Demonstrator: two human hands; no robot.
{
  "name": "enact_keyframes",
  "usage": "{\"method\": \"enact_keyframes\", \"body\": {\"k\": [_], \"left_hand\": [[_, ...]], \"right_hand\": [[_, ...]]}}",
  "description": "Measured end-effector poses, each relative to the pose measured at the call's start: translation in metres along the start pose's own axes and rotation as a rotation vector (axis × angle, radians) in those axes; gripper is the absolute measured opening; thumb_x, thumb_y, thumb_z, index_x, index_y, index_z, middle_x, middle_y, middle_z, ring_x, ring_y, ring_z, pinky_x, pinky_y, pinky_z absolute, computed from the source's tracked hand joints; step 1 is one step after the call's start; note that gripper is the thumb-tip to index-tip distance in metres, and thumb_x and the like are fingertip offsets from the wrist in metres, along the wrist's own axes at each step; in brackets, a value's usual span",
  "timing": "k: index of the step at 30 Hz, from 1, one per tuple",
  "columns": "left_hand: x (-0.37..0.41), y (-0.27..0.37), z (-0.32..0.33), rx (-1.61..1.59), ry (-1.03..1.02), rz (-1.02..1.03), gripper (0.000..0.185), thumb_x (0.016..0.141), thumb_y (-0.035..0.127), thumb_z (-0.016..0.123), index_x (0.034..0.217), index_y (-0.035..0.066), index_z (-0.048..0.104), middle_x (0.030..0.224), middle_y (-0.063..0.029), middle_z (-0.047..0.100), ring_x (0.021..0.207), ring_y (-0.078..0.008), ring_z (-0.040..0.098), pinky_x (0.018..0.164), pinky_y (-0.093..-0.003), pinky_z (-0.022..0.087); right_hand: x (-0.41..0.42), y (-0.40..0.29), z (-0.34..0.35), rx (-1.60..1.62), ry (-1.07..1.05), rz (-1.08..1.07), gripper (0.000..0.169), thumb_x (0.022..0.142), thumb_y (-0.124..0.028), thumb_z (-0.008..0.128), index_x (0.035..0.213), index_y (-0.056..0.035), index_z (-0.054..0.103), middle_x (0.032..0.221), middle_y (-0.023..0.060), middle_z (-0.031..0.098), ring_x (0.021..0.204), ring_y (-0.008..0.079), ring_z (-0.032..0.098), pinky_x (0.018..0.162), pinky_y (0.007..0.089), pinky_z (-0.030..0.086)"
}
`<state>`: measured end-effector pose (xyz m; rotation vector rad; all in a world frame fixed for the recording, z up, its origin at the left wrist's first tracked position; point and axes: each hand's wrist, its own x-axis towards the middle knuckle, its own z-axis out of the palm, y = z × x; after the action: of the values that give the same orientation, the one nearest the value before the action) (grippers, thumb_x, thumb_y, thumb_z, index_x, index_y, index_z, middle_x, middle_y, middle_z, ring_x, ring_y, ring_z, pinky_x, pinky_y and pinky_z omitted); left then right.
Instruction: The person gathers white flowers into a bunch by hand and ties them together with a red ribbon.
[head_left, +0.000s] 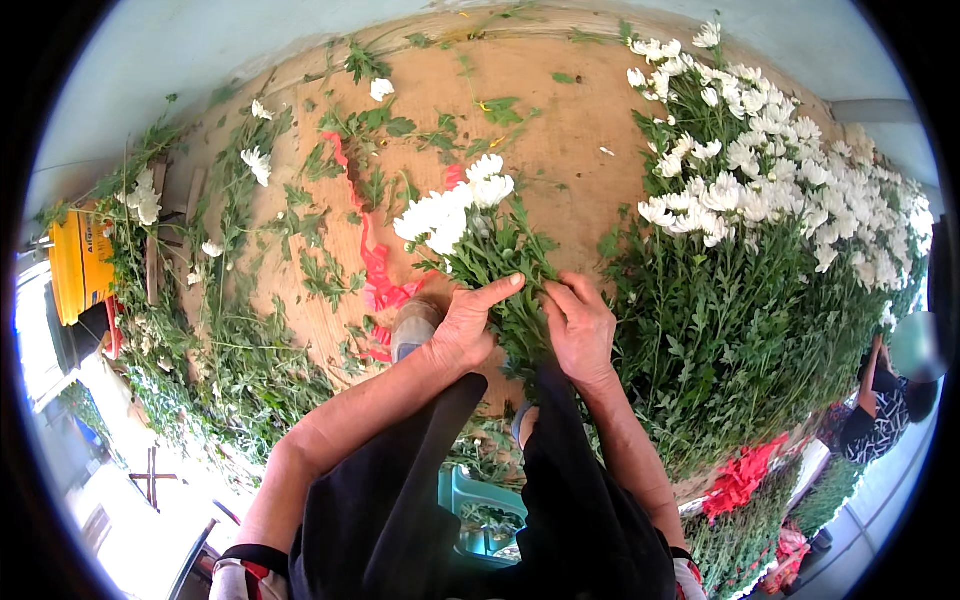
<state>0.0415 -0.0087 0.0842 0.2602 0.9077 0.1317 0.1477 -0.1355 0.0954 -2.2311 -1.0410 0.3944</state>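
Observation:
A small bunch of white chrysanthemums (450, 214) with leafy green stems is between my knees, its blossoms pointing away from me. My left hand (469, 326) wraps around its stems from the left, thumb stretched across the leaves. On the right side of the bunch, my right hand (581, 330) has its fingers bent in and pinches the foliage. The lower stem ends are hidden by my hand and dark trouser leg (574, 457). Just beyond my left hand, a crumpled red ribbon (386, 277) lies on the wooden board (570, 127).
A large pile of white chrysanthemums (750, 315) lies to my right. Loose leaves and stems (259, 352) cover the left side, near a yellow case (81, 262). A teal plastic stool (487, 495) is below me. At the far right, a person (877, 420) stands beside red strips (742, 480).

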Motion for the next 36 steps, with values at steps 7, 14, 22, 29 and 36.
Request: {"method": "enact_keyframes", "body": {"k": [7, 14, 22, 29, 36], "left_hand": [[-0.002, 0.011, 0.008, -0.088, 0.009, -0.058, 0.02, 0.088, 0.012, 0.072, 0.106, 0.006, 0.067, 0.1, -0.0054, 0.071, 0.086, -0.0203, 0.068, 0.08, -0.0359, 0.057], [-0.054, 0.075, 0.01, 0.076, -0.039, 0.149, 0.03, 0.086, 0.018, 0.072, 0.114, 0.007, 0.064, 0.106, -0.0088, 0.069, 0.099, -0.0266, 0.067, 0.092, -0.0447, 0.054], [-0.145, 0.124, 0.042, 0.236, 0.003, 0.489, 0.043, 0.088, 0.03, 0.07, 0.122, 0.004, 0.061, 0.112, -0.0122, 0.068, 0.105, -0.0283, 0.064, 0.097, -0.0424, 0.052], [-0.268, 0.17, 0.112, 0.628, 0.171, 0.895, 0.043, 0.092, 0.033, 0.064, 0.126, 0.007, 0.062, 0.115, -0.0123, 0.067, 0.106, -0.0244, 0.062, 0.098, -0.0417, 0.049], [-0.442, 0.262, 0.187, 1.168, -0.044, 1.331, 0.032, 0.099, 0.025, 0.056, 0.122, 0.003, 0.065, 0.109, -0.0077, 0.068, 0.096, -0.0181, 0.064, 0.088, -0.0317, 0.051]], "right_hand": [[-0.007, 0.013, -0.007, -0.016, -0.025, 0.013, 0.026, 0.089, -0.019, 0.068, 0.112, -0.0071, 0.068, 0.112, 0.0128, 0.063, 0.098, 0.0326, 0.065, 0.082, 0.0398, 0.053], [-0.033, 0.136, -0.042, 0.298, 0.123, 0.325, 0.036, 0.099, -0.018, 0.057, 0.132, -0.0019, 0.059, 0.127, 0.0152, 0.062, 0.115, 0.0261, 0.06, 0.098, 0.0366, 0.047], [-0.034, 0.035, -0.043, 0.478, -0.196, 0.258, 0.033, 0.09, -0.021, 0.068, 0.118, -0.0059, 0.068, 0.121, 0.011, 0.067, 0.108, 0.0273, 0.064, 0.091, 0.0366, 0.051], [-0.106, 0.056, -0.034, -0.395, -0.503, 0.115, 0.017, 0.072, -0.018, 0.075, 0.088, -0.0127, 0.073, 0.111, 0.0067, 0.067, 0.106, 0.0291, 0.063, 0.087, 0.0466, 0.049], [-0.199, 0.12, -0.12, -0.106, 0.034, 0.346, 0.033, 0.078, -0.018, 0.074, 0.108, -0.0058, 0.069, 0.105, 0.0175, 0.066, 0.091, 0.0347, 0.065, 0.079, 0.0408, 0.053]]}}
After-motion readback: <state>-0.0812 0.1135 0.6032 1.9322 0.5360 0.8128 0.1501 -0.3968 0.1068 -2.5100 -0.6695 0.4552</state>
